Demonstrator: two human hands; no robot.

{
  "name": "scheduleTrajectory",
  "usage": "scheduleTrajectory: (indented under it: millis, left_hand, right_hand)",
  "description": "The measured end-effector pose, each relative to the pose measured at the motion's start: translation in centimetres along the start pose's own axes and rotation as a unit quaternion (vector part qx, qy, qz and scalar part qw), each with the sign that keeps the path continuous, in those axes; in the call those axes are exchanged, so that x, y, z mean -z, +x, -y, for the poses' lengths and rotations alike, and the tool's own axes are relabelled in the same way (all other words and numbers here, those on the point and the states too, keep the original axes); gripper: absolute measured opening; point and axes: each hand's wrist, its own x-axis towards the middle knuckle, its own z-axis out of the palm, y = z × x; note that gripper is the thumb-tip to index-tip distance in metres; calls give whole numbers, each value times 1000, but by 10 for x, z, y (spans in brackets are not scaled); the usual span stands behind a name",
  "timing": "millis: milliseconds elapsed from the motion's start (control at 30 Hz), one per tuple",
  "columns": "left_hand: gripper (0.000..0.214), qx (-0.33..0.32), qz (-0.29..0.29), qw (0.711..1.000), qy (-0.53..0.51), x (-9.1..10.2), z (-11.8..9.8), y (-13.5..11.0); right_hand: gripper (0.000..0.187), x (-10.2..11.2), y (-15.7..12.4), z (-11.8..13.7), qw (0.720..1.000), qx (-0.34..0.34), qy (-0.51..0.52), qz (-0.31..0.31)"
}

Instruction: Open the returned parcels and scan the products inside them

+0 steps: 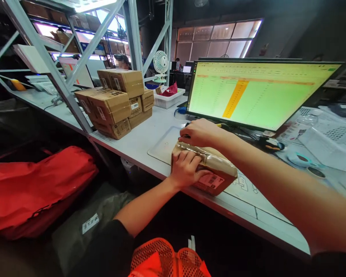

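A taped cardboard box [222, 163] lies at the table's front edge, with a printed label on the side facing me. My left hand [186, 167] grips its near left part, fingers curled over the top edge and thumb against the labelled side. Just above the box's far left corner is my right hand [200, 132], its fingers closed in a fist. A small dark piece shows at that fist, but what it holds is mostly hidden. Under the box, a pale mat [161, 148] covers part of the table.
Stacked cardboard boxes [112, 104] stand on the left beside a metal rack post [66, 96]. Behind the box are a monitor [259, 96] and a white basket [168, 100]. Tape rolls [301, 158] and plastic packaging lie at right. A red bag [43, 188] sits below left.
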Motion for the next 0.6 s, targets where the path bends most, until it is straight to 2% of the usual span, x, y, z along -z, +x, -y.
scheduleTrajectory:
  millis: [133, 267, 400, 533, 600]
  left_hand:
    - [41, 3, -8, 1000, -16, 1, -2, 3]
    - [40, 11, -3, 1000, -26, 1, -2, 4]
    - [37, 14, 3, 999, -52, 3, -2, 3]
    - [35, 12, 0, 997, -70, 3, -1, 4]
    - [34, 15, -3, 997, -70, 3, -1, 4]
  right_hand:
    - [34, -2, 3, 5, 1000, 23, 0, 19]
    - [34, 0, -16, 1, 998, 32, -27, 49]
    - [33, 0, -67, -16, 992, 10, -48, 118]
    - [28, -5, -138, -43, 979, -84, -33, 184]
    - [28, -6, -163, -54, 972, -132, -24, 192]
